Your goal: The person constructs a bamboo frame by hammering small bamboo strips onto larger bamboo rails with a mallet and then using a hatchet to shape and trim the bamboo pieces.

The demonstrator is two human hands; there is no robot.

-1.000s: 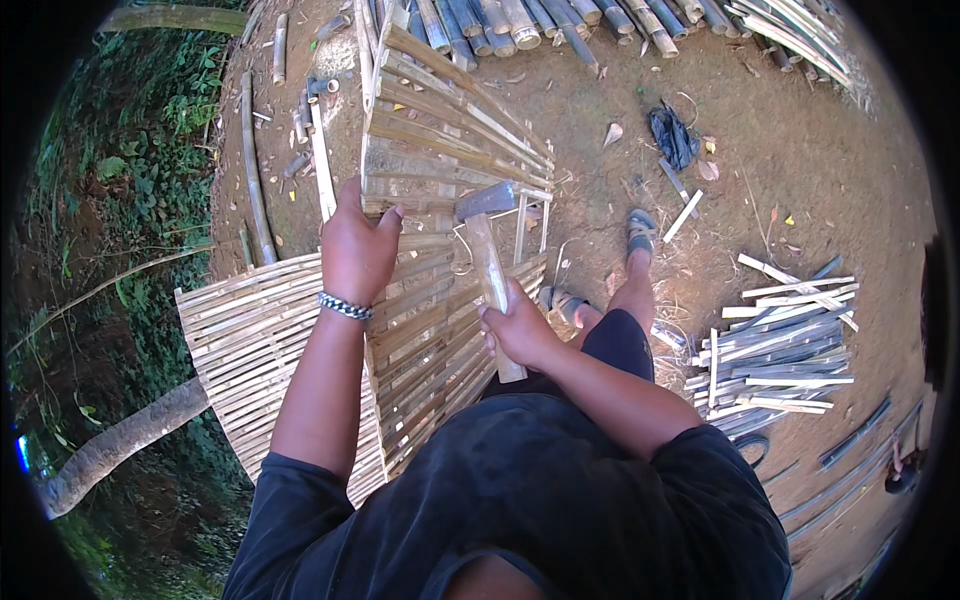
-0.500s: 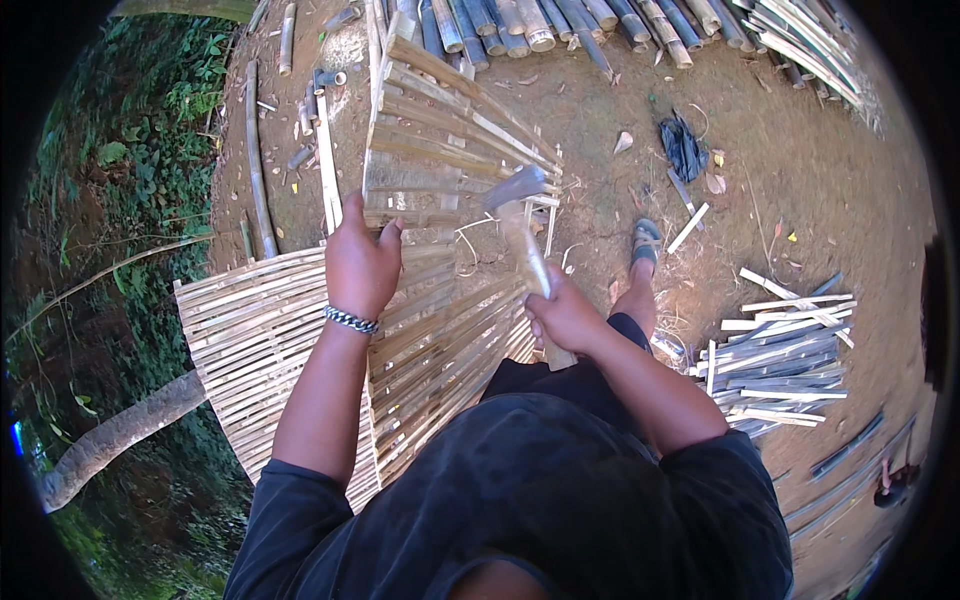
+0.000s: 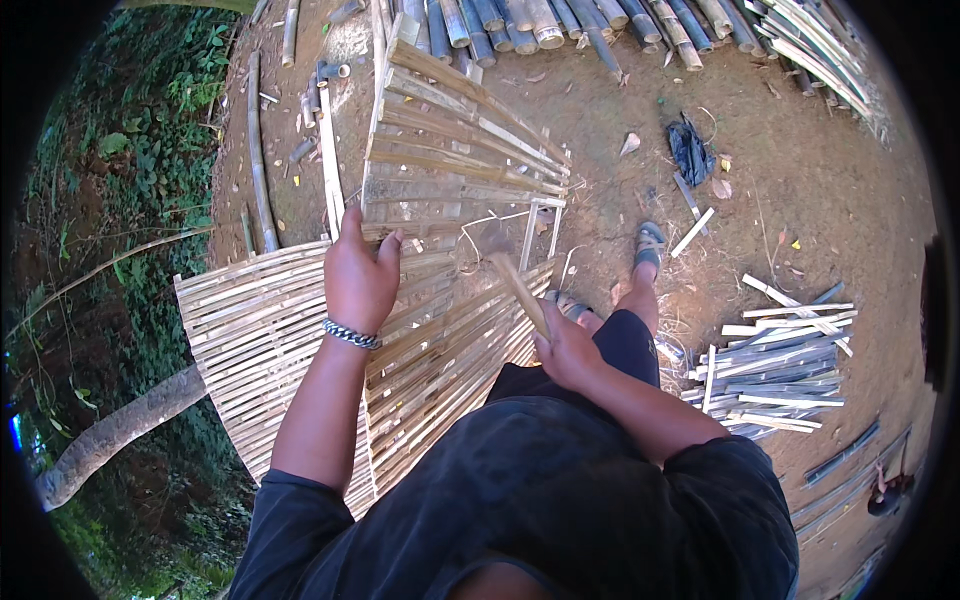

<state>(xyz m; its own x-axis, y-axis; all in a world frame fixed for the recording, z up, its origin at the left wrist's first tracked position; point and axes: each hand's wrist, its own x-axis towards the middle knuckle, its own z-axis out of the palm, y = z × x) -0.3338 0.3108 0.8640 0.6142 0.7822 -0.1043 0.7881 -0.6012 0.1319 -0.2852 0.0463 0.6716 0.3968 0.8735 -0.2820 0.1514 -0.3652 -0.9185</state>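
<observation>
Far left of both hands: foliage [image 3: 110, 150] and a leaning trunk [image 3: 120, 430].

Bamboo mat [image 3: 260, 340]: woven of split slats, lying on the ground beneath and to the left of the left hand. It extends rightward under both hands.

Left hand [image 3: 358, 275]: palm down on the mat near its upper edge, fingers [image 3: 390, 245] curled together over the slats, pressing them. A beaded bracelet [image 3: 351, 334] sits on the wrist.

Slat panel [image 3: 450, 150]: a second mat section, directly beyond the left fingers, its lower edge touching the first mat.

Hammer [image 3: 510, 270]: between the two hands, handle running up and left from the right fingers. The head is motion-blurred, just above the mat at the panel joint.

Right hand [image 3: 565, 345]: fingers clamped on the lower end of the hammer handle.

Right of the right fingers: two sandalled feet [image 3: 648, 245] on bare soil, then a pile of cut strips [image 3: 780, 360]. Whole poles [image 3: 560, 20] lie well beyond all fingers, at the top.
</observation>
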